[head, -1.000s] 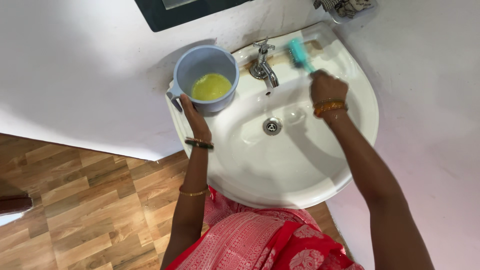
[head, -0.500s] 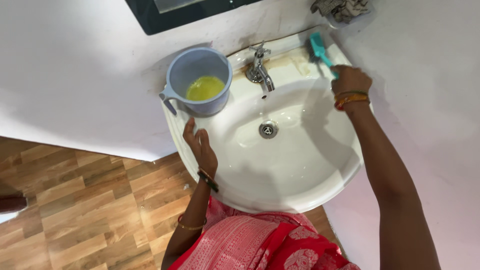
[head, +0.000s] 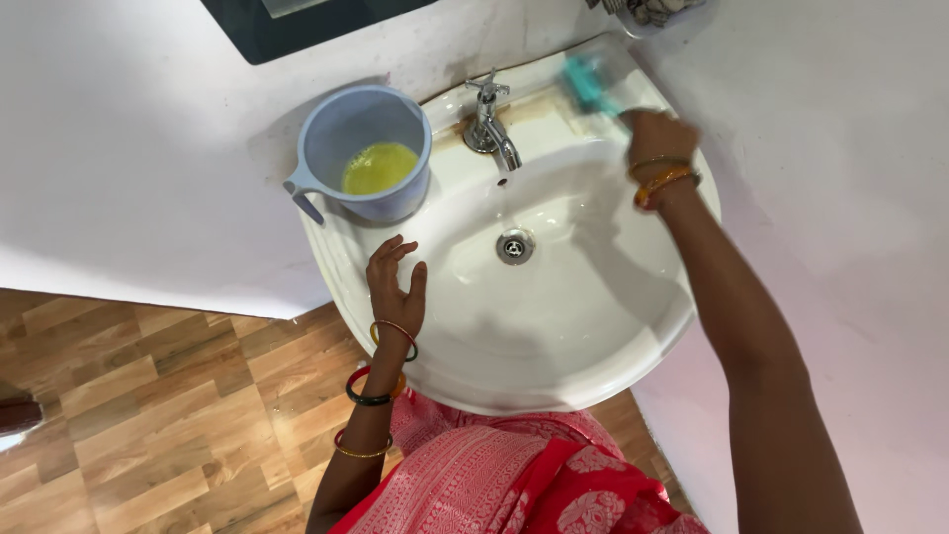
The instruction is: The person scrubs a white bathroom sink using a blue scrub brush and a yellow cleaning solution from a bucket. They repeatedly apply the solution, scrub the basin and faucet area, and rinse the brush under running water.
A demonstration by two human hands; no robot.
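At the back right rim of the white wash basin (head: 554, 346), the right hand (head: 657, 133) is closed around the handle of a teal brush (head: 590, 84). Its blurred bristle head projects beyond the grip toward the wall, right of the chrome tap (head: 491, 129). The left hand (head: 395, 282) rests open on the front left rim, fingers spread, holding nothing. A grey jug (head: 361, 153) containing yellow liquid stands on the rim just beyond the fingertips, apart from them.
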